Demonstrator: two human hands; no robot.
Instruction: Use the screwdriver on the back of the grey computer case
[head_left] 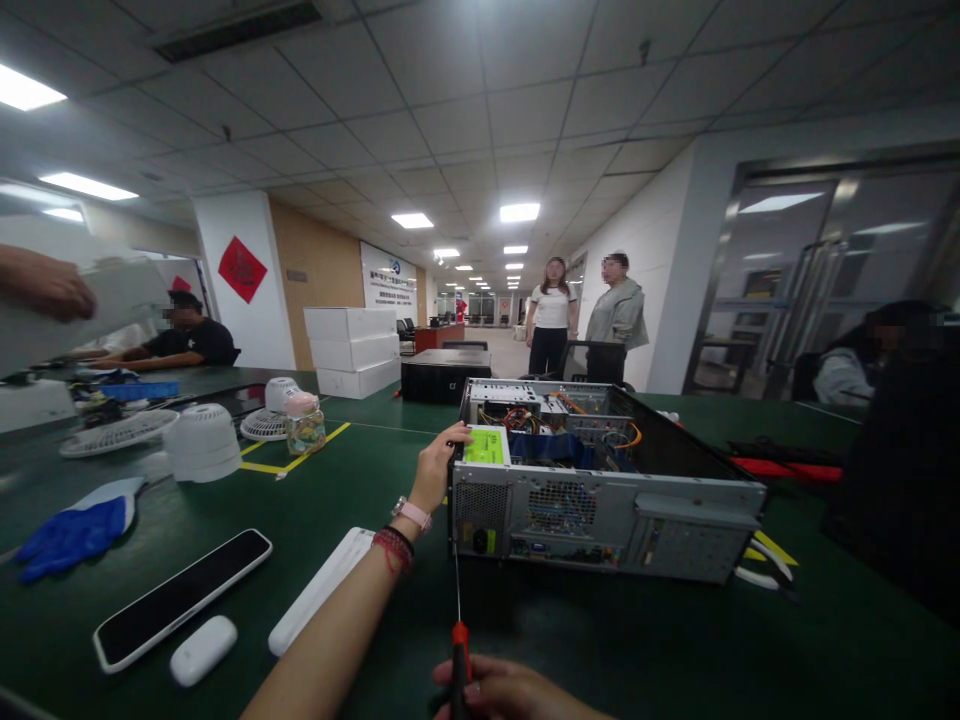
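An opened computer case [622,515] lies on its side on the green table, its rear panel turned to me. Inside it I see a power supply with a bright green label [487,446], a wide blue cable and several coloured wires. My left hand [441,462] grips the case's near left corner, its fingers bent over the top edge beside the label. My right hand [499,688], low in the view, is closed round a screwdriver [460,640] with a red and black handle. Its thin shaft points up to the lower left corner of the rear panel; whether the tip touches is unclear.
Left of the case lie a phone [184,598], a white earbud case [204,650], a long white object [319,590], blue gloves [75,530] and white fan parts [201,442]. Behind stands a black case [444,378]. Pliers [769,565] lie right. Other people sit and stand around.
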